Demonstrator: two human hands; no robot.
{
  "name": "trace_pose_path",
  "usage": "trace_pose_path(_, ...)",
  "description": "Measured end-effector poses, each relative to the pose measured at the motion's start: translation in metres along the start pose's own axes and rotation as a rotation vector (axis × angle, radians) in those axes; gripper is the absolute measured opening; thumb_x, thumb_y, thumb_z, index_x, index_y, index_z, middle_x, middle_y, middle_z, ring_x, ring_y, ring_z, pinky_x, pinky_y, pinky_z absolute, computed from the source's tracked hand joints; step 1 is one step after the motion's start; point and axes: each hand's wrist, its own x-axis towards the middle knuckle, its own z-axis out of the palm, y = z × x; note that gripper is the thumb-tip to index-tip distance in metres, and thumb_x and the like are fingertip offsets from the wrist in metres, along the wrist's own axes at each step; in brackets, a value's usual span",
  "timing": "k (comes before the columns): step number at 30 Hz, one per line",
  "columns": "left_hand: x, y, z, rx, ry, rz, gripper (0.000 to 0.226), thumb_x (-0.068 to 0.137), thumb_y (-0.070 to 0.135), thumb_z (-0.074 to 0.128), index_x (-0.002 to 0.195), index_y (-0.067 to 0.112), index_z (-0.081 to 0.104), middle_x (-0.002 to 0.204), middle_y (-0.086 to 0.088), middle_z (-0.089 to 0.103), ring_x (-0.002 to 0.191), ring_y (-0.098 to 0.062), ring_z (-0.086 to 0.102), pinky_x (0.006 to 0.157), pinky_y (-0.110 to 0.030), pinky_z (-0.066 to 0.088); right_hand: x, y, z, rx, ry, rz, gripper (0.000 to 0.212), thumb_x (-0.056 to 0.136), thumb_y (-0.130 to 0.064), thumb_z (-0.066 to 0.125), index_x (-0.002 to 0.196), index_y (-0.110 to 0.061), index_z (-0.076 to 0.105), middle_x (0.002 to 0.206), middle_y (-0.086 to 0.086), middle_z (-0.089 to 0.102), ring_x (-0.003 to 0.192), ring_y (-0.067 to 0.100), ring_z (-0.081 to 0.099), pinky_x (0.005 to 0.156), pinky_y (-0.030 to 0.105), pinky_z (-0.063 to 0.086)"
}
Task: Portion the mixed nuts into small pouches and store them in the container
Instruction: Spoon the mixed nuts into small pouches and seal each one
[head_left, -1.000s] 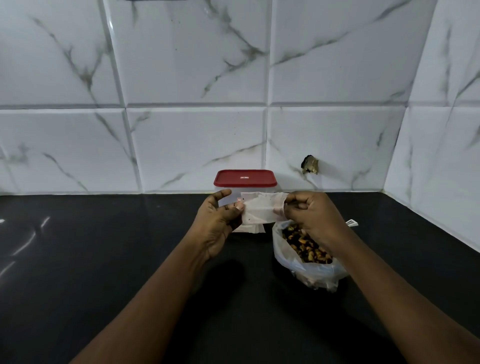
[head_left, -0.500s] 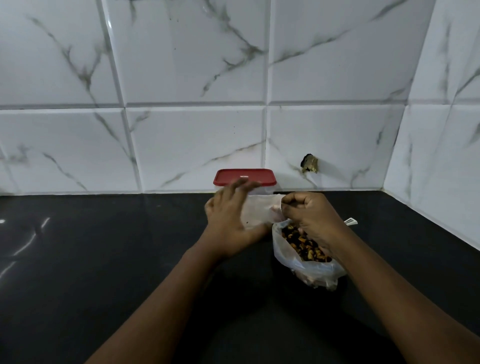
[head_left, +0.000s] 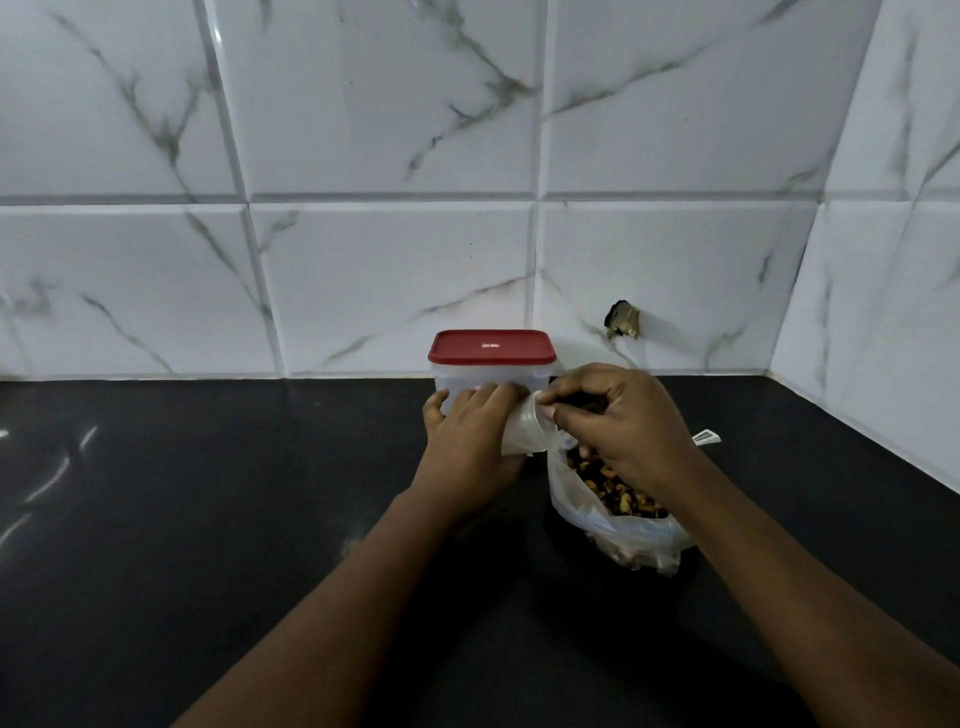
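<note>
A small clear pouch (head_left: 525, 428) is held between both hands above the black counter. My left hand (head_left: 470, 439) has its fingers around the pouch's left side, palm down. My right hand (head_left: 618, 418) pinches the pouch's upper right edge with thumb and forefinger. Under my right hand sits an open plastic bag of mixed nuts (head_left: 613, 493). Behind the hands, against the wall, stands a clear container with a red lid (head_left: 491, 347), closed. The pouch's inside is hidden from me.
A black counter (head_left: 208, 519) runs to a white marble-tiled wall at the back and right. A small printed tag (head_left: 705, 437) lies right of the nut bag. A dark fitting (head_left: 621, 321) sticks out of the wall.
My left hand turned palm down over the pouch and its fingers closed around the left side. My right hand kept its pinch on the right edge. The pouch crumpled narrower.
</note>
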Motion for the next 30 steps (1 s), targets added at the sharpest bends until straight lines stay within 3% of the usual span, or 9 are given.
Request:
trace_pose_path(5,0.001,0.002,0.0,-0.03,0.017,-0.012,0.041,0.088,0.038,0.071,0.124,0.033,0.053,0.119,0.015,0.059,0.118,-0.012,0.051,0.118,-0.048,0.017,-0.003,0.003,0.0,-0.068,-0.065,0.055,0.014,0.091,-0.011,0.078,0.101,-0.021,0.08,0.089,-0.005,0.076,0.045,0.014,0.063,0.051,0.021,0.052)
trace_pose_path(12,0.0,0.011,-0.003,-0.023,0.006,0.011,0.054,0.089,0.053,0.066,0.137,0.034,0.05,0.133,0.018,0.058,0.132,-0.008,0.045,0.123,-0.058,0.005,-0.004,-0.001,0.006,-0.066,-0.074,0.074,0.02,0.092,-0.011,0.077,0.111,-0.016,0.078,0.091,-0.003,0.076,0.054,-0.004,0.064,0.051,0.017,0.049)
trace_pose_path(16,0.003,0.019,0.0,-0.025,0.004,-0.048,0.039,0.09,0.051,0.065,0.124,0.035,0.055,0.118,0.016,0.065,0.122,-0.01,0.056,0.122,-0.057,0.009,-0.002,-0.008,-0.005,0.034,-0.088,0.096,0.011,0.094,-0.008,0.075,0.102,-0.015,0.078,0.078,0.0,0.077,0.062,0.02,0.073,0.063,0.028,0.061)
trace_pose_path(18,0.002,0.019,0.002,-0.042,-0.008,-0.109,0.04,0.09,0.056,0.065,0.123,0.037,0.053,0.114,0.017,0.065,0.118,-0.008,0.058,0.123,-0.056,0.01,0.006,-0.003,-0.032,-0.103,0.032,0.09,0.013,0.095,-0.009,0.073,0.104,-0.018,0.077,0.091,-0.003,0.078,0.074,0.013,0.074,0.072,0.024,0.059)
trace_pose_path(20,0.001,0.02,0.004,-0.122,-0.042,-0.177,0.043,0.09,0.057,0.067,0.126,0.039,0.051,0.109,0.02,0.063,0.115,-0.006,0.06,0.124,-0.054,0.009,0.012,0.012,-0.07,-0.406,0.095,0.156,0.02,0.097,-0.014,0.069,0.115,-0.02,0.076,0.11,-0.002,0.076,0.089,0.005,0.068,0.078,0.02,0.049)
trace_pose_path(23,-0.001,0.022,0.01,-0.281,-0.087,-0.227,0.046,0.088,0.058,0.072,0.125,0.039,0.051,0.108,0.021,0.062,0.109,-0.004,0.059,0.119,-0.047,0.023,0.009,0.05,-0.109,-0.693,-0.127,0.428,0.035,0.099,-0.032,0.069,0.131,-0.019,0.068,0.131,0.008,0.069,0.11,0.022,0.065,0.091,0.033,0.049)
trace_pose_path(24,-0.001,0.023,0.013,-0.346,-0.098,-0.232,0.046,0.087,0.057,0.074,0.123,0.038,0.053,0.108,0.021,0.063,0.109,-0.003,0.059,0.114,-0.045,0.032,0.007,0.063,-0.115,-0.677,-0.209,0.505,0.034,0.099,-0.035,0.069,0.127,-0.017,0.07,0.127,0.009,0.07,0.109,0.024,0.066,0.092,0.037,0.053)
trace_pose_path(26,-0.003,0.026,0.016,-0.485,-0.109,-0.237,0.044,0.086,0.052,0.078,0.12,0.036,0.056,0.109,0.02,0.063,0.109,-0.003,0.06,0.1,-0.036,0.047,0.004,0.076,-0.118,-0.455,-0.269,0.618,0.02,0.1,-0.026,0.07,0.11,-0.009,0.074,0.108,0.013,0.075,0.088,0.023,0.071,0.078,0.038,0.06)
trace_pose_path(30,-0.008,0.03,0.017,-0.627,-0.114,-0.201,0.041,0.085,0.038,0.083,0.118,0.033,0.059,0.112,0.017,0.066,0.105,0.003,0.062,0.087,-0.022,0.052,0.004,0.076,-0.12,-0.112,-0.172,0.651,0.005,0.096,-0.001,0.07,0.097,0.002,0.074,0.081,0.016,0.072,0.065,0.019,0.067,0.06,0.029,0.058)
